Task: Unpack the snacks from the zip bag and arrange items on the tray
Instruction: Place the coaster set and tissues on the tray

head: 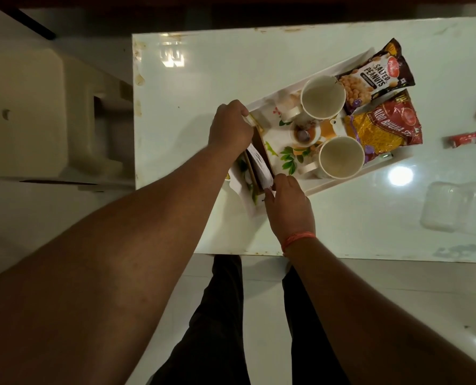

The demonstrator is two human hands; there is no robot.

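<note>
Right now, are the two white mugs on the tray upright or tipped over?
Upright. Both white mugs, one beside the salted peanuts packet, one nearer the person, show round open mouths facing the camera, and both look empty.

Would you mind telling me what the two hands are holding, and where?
Both grip a flat packet standing on edge at the tray's near end: left hand at its far end, right hand at its near end.

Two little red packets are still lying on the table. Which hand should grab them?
Probably the right hand. The red packets lie on the table far out on that side, beyond the tray. The left hand grips flat packs at the tray's opposite end and would have to cross over the cups.
</note>
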